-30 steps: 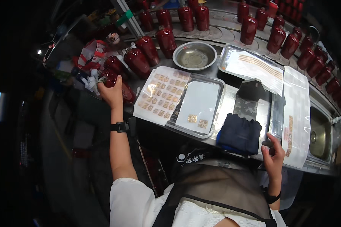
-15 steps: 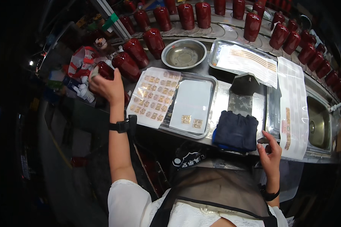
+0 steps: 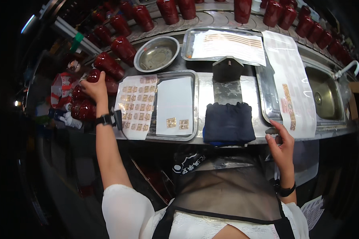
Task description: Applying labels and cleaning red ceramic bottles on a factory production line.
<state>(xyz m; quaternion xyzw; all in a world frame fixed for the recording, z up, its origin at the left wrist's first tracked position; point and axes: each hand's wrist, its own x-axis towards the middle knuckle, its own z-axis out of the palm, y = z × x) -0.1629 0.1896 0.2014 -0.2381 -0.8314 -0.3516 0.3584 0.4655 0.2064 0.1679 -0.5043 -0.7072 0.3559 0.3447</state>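
Note:
My left hand point(image 3: 95, 88) reaches out to the far left with its fingers closed round a glossy dark red bottle point(image 3: 93, 75). The hand hides part of it, and more red bottles point(image 3: 83, 110) crowd around. My right hand point(image 3: 282, 142) hovers at the table's front edge, thumb and forefinger apart. Dark grey tips point(image 3: 272, 130) show between them; they look like coverings on the other fingers. Nearest to this hand is a folded dark navy cloth point(image 3: 229, 122), with a bit of blue under it.
A metal tray point(image 3: 196, 107) holds a sheet of gold stickers point(image 3: 135, 107) and a white sheet point(image 3: 173, 101) with two gold squares. Behind are a steel bowl point(image 3: 156, 53), a black angled stand point(image 3: 227, 69) and another tray point(image 3: 189, 34). A sink point(image 3: 323, 93) lies right; bottles line a conveyor point(image 3: 211, 18).
The view has swung, so the table sits further left in it. My left hand still holds a red bottle at the left; my right hand stays by the table edge.

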